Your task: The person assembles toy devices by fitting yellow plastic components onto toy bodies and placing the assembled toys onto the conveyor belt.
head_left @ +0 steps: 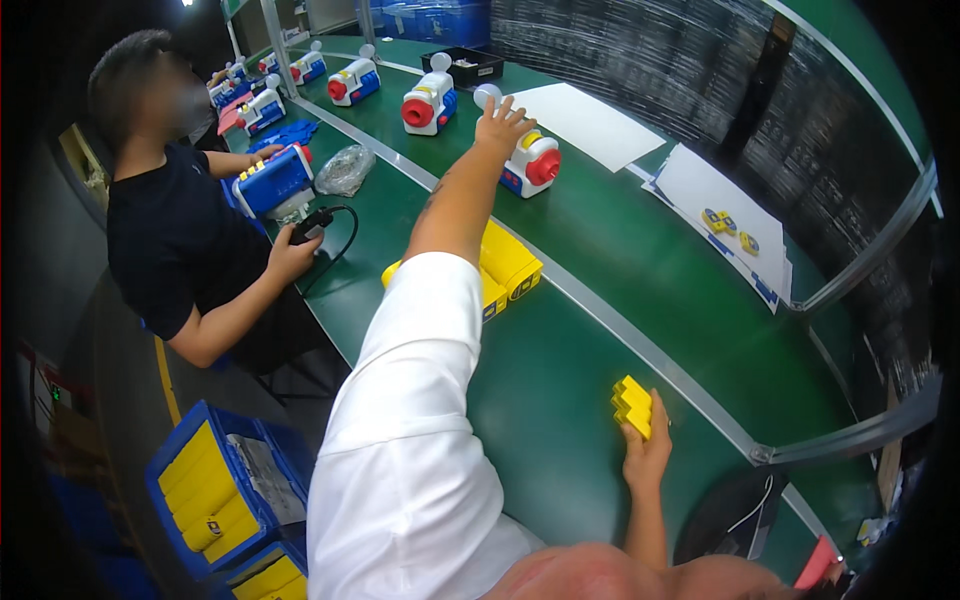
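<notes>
Stretched far forward, my left hand has its fingers spread at the top of a white toy with a red round front, blue side and yellow top part. Whether the fingertips touch the toy is hard to tell. At the right, my right hand grips yellow plastic pieces with a stepped outline, held above the green table. Under my left forearm lie larger yellow plastic parts, partly hidden by my white sleeve.
A co-worker at the left holds a blue-and-white toy and a black corded tool. Similar toys line the far belt. Small yellow pieces lie on white sheets at the right. Blue crates of yellow parts stand lower left.
</notes>
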Action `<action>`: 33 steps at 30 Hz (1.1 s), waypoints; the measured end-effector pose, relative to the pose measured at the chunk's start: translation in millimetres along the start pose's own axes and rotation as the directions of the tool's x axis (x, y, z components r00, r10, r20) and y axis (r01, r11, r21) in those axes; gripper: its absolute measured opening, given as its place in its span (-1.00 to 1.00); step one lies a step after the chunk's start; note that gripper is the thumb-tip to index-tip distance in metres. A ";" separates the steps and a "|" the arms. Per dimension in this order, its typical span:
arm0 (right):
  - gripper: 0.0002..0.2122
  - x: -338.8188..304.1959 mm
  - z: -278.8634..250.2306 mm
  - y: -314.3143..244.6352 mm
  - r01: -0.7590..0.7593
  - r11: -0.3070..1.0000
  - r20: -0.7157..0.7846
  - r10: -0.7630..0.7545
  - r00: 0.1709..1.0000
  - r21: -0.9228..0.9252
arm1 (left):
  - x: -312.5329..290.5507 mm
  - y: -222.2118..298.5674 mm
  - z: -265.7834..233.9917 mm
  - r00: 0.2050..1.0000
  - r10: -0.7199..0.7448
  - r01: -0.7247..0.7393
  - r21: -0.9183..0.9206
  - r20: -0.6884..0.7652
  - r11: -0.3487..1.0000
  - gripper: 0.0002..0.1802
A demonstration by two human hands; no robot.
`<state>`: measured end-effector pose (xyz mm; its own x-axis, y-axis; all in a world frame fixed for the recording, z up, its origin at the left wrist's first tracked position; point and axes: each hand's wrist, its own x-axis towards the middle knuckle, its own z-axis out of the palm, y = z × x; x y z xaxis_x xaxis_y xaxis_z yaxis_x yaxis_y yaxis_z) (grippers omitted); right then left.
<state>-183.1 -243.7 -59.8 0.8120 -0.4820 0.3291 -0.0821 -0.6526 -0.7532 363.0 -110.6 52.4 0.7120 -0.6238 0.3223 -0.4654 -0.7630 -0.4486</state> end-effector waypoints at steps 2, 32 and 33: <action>-0.42 0.8 -1.5 -0.8 0.013 1.000 0.007 -0.013 1.000 0.008 | 7.3 -2.9 -0.7 0.993 0.060 -0.068 0.078 0.099 0.995 -0.37; -0.51 5.4 2.2 -11.3 0.050 0.904 -0.396 0.135 0.908 0.424 | -142.5 191.0 -261.0 0.704 0.629 -0.505 -0.390 0.329 0.770 -0.23; -0.51 4.1 -0.8 -14.2 0.028 0.920 -0.390 0.139 0.910 0.391 | -147.0 195.9 -265.2 0.698 0.604 -0.463 -0.400 0.386 0.791 -0.24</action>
<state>-179.1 -236.9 -47.3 0.5020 -0.7575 0.4174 0.1729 -0.3850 -0.9066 27.8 -213.3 138.3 0.4188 -0.8304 -0.3676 -0.9081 -0.3826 -0.1703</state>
